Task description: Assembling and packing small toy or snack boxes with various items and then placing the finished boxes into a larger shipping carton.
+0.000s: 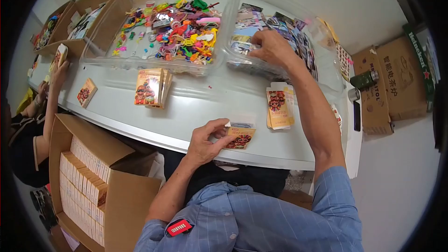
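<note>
My left hand (206, 141) is closed on a small orange printed box (240, 138) at the table's front edge. The box's top flap stands up, and something thin and greyish shows in its mouth. My right hand (273, 47) reaches into a clear plastic bin (232, 18) of glossy picture cards (289, 28). Its fingers are bent, with a gap between thumb and forefinger; no card shows lifted between them. Below my right forearm lies a small pile of flattened orange boxes (278, 107), some with flaps sticking out.
Another clear bin (100, 49) holds colourful plastic trinkets. Stacked orange boxes (151, 87) and one loose box (87, 92) lie before it. A carton (128, 191) of packed boxes stands at left, near another person's hands (58, 72). A dark bottle (365, 79) is at right.
</note>
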Demonstrator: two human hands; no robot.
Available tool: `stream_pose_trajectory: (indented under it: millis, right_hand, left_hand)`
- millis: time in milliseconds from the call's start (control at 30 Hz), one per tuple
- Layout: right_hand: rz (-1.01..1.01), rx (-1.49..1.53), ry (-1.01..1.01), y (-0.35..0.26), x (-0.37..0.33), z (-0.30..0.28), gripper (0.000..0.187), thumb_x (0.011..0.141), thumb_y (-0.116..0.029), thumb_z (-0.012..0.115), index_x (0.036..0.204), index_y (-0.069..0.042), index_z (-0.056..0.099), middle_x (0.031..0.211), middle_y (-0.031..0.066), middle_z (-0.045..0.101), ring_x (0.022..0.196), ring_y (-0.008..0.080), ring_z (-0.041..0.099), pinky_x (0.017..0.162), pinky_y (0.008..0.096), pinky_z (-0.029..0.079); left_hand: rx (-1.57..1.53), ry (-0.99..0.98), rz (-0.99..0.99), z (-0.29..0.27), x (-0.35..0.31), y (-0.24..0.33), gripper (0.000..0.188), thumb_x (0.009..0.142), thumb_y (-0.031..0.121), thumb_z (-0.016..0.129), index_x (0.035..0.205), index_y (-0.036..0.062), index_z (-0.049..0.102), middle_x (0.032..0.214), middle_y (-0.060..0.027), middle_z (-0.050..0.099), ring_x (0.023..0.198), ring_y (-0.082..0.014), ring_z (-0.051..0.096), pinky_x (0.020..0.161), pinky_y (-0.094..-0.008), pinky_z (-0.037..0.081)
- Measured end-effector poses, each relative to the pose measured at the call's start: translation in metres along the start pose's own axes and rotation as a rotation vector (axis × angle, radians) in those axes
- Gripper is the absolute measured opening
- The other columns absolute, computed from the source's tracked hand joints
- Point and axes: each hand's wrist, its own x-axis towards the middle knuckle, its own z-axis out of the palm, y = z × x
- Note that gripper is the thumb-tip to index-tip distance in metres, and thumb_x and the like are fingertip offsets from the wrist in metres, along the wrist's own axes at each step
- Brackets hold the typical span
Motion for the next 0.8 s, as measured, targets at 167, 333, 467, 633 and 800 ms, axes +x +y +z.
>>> stream_pose_trajectory:
  millis: [167, 333, 467, 633, 800]
  right_hand:
    - [-0.111, 0.028, 0.347, 0.005, -0.005, 0.008, 0.04, 0.082, -0.029, 0.079, 0.109, 0.0, 0.072, 0.108, 0.0172, 0.071, 0.098, 0.0325, 0.068, 0.086, 0.0415, 0.053]
    - [-0.251, 0.19, 0.453, -0.034, 0.023, -0.01, 0.035, 0.085, -0.026, 0.075, 0.11, -0.002, 0.071, 0.108, 0.0155, 0.071, 0.099, 0.0309, 0.067, 0.086, 0.0403, 0.053]
    - [-0.44, 0.057, 0.36, -0.089, 0.06, -0.004, 0.029, 0.086, -0.018, 0.071, 0.112, -0.005, 0.072, 0.113, 0.0156, 0.07, 0.101, 0.0338, 0.068, 0.089, 0.0426, 0.054]
    - [-0.324, -0.343, -0.026, -0.124, 0.107, 0.021, 0.027, 0.083, -0.01, 0.067, 0.109, -0.006, 0.072, 0.113, 0.0161, 0.071, 0.104, 0.0352, 0.068, 0.089, 0.0454, 0.056]
    - [-0.319, -0.414, -0.201, -0.124, 0.123, 0.025, 0.014, 0.082, -0.012, 0.069, 0.093, -0.005, 0.073, 0.094, 0.0166, 0.074, 0.092, 0.0358, 0.071, 0.076, 0.0453, 0.057]
  left_hand:
    - [0.01, -0.02, 0.018, -0.005, 0.003, -0.001, 0.048, 0.083, 0.006, 0.084, 0.126, 0.0018, 0.063, 0.09, -0.0075, 0.071, 0.077, -0.0108, 0.065, 0.073, -0.0252, 0.055]
    - [0.001, -0.016, 0.009, -0.005, 0.001, -0.003, 0.049, 0.082, 0.006, 0.084, 0.127, 0.0012, 0.062, 0.092, -0.0086, 0.071, 0.078, -0.0112, 0.065, 0.073, -0.0254, 0.056]
    - [-0.01, -0.016, 0.003, -0.004, 0.001, -0.001, 0.049, 0.083, 0.007, 0.084, 0.127, 0.0002, 0.062, 0.095, -0.0098, 0.072, 0.08, -0.0125, 0.067, 0.075, -0.0257, 0.056]
    - [-0.045, -0.025, -0.02, -0.004, 0.002, -0.001, 0.047, 0.084, 0.008, 0.083, 0.126, 0.0004, 0.063, 0.096, -0.0099, 0.073, 0.082, -0.0131, 0.068, 0.075, -0.0264, 0.055]
    - [-0.059, -0.034, -0.034, -0.007, 0.003, 0.004, 0.046, 0.085, 0.01, 0.083, 0.125, 0.0014, 0.063, 0.095, -0.0092, 0.073, 0.083, -0.0129, 0.068, 0.073, -0.0266, 0.054]
